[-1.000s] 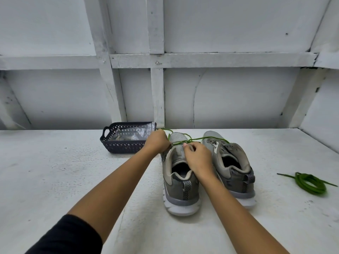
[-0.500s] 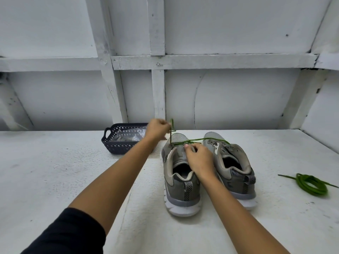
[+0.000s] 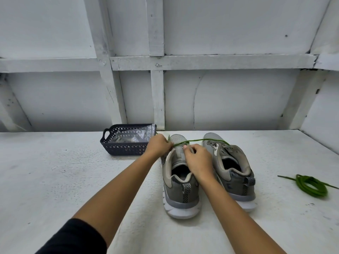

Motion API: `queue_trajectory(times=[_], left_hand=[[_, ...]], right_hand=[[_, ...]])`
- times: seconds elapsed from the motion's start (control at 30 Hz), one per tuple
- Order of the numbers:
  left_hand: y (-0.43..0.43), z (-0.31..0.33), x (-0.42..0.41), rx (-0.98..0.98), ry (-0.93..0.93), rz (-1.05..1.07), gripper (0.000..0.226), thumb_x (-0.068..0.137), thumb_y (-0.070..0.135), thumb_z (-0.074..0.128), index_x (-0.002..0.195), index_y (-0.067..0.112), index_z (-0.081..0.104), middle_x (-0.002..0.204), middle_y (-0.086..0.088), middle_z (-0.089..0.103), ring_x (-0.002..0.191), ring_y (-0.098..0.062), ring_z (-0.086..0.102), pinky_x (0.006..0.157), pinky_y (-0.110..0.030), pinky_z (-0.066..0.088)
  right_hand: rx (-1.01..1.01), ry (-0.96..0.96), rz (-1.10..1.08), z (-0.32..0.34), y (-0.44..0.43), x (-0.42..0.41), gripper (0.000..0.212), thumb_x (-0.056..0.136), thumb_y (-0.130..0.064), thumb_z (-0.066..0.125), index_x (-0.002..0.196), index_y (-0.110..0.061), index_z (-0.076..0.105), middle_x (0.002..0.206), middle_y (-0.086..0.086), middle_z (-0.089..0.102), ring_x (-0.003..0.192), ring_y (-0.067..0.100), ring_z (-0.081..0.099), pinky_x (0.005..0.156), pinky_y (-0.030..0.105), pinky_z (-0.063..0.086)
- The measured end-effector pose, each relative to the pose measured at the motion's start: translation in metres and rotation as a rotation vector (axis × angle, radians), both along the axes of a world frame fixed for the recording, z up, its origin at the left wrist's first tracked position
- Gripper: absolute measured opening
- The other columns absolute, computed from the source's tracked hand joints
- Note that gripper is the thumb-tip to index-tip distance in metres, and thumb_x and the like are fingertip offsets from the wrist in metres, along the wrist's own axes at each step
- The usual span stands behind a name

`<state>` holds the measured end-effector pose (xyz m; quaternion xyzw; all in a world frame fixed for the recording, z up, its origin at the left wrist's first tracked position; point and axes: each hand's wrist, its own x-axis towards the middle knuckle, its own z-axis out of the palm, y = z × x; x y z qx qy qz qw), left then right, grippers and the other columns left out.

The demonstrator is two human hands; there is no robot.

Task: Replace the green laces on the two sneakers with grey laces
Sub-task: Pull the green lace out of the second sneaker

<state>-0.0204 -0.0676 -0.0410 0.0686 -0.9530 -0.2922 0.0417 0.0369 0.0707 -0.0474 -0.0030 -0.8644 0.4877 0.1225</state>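
Two grey sneakers stand side by side on the white table, heels toward me. On the left sneaker point(image 3: 180, 187) a green lace point(image 3: 198, 140) still runs through the front eyelets and trails right over the toe of the right sneaker point(image 3: 234, 173). My left hand point(image 3: 159, 146) pinches the lace at the left sneaker's left side. My right hand point(image 3: 199, 162) rests on the tongue, fingers curled at the eyelets; what they pinch is hidden. A second green lace point(image 3: 311, 186) lies coiled on the table at the right.
A dark plastic basket point(image 3: 110, 144) with clear plastic packets inside sits behind my left hand, near the white panelled wall point(image 3: 238, 99). The table point(image 3: 55, 180) stretches to the left and front.
My left hand, raised with the lace pulled upward half a second ago, has come back down to the left sneaker's side. My right hand stays on the tongue.
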Motion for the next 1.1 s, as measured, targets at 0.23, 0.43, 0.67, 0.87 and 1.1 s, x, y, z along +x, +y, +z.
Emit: queue_trajectory(times=[0.23, 0.43, 0.67, 0.87, 1.1], left_hand=[[0.0, 0.02, -0.002, 0.289, 0.196, 0.024, 0.022, 0.094, 0.018, 0.057, 0.084, 0.002, 0.069, 0.075, -0.008, 0.062, 0.07, -0.021, 0.056, 0.071, -0.031, 0.05], [-0.007, 0.081, 0.002, 0.944, 0.442, 0.072, 0.017, 0.095, 0.016, 0.055, 0.083, 0.007, 0.062, 0.079, -0.005, 0.058, 0.073, -0.015, 0.057, 0.07, -0.025, 0.056], [-0.001, 0.023, 0.005, 0.117, -0.025, -0.063, 0.048, 0.091, 0.046, 0.055, 0.058, 0.011, 0.051, 0.054, -0.002, 0.046, 0.052, -0.018, 0.047, 0.058, -0.027, 0.04], [-0.001, 0.011, 0.004, -0.088, -0.014, -0.063, 0.024, 0.09, 0.018, 0.059, 0.073, 0.002, 0.067, 0.069, -0.01, 0.058, 0.069, -0.022, 0.054, 0.065, -0.027, 0.043], [-0.009, 0.017, 0.002, 0.061, -0.178, -0.059, 0.022, 0.09, 0.012, 0.055, 0.069, 0.005, 0.053, 0.068, -0.009, 0.054, 0.061, -0.02, 0.053, 0.055, -0.031, 0.053]], right_hand=[[-0.021, -0.013, 0.005, 0.001, 0.003, 0.001, 0.027, 0.094, -0.029, 0.05, 0.092, -0.007, 0.065, 0.082, 0.004, 0.057, 0.081, 0.023, 0.051, 0.066, 0.026, 0.032], [-0.001, 0.0, 0.013, 0.003, 0.002, 0.003, 0.029, 0.095, -0.029, 0.048, 0.094, -0.005, 0.065, 0.083, 0.005, 0.059, 0.079, 0.021, 0.049, 0.066, 0.028, 0.035], [-0.004, -0.018, 0.009, 0.004, 0.001, 0.003, 0.029, 0.095, -0.029, 0.049, 0.092, -0.005, 0.065, 0.083, 0.005, 0.058, 0.082, 0.024, 0.052, 0.069, 0.03, 0.038], [-0.016, -0.012, 0.007, 0.004, 0.002, 0.004, 0.028, 0.094, -0.028, 0.05, 0.087, -0.004, 0.064, 0.081, 0.007, 0.058, 0.08, 0.024, 0.05, 0.067, 0.03, 0.037], [-0.021, -0.003, 0.009, 0.003, 0.002, 0.003, 0.031, 0.094, -0.027, 0.051, 0.089, 0.0, 0.065, 0.084, 0.011, 0.061, 0.078, 0.023, 0.048, 0.07, 0.033, 0.038]])
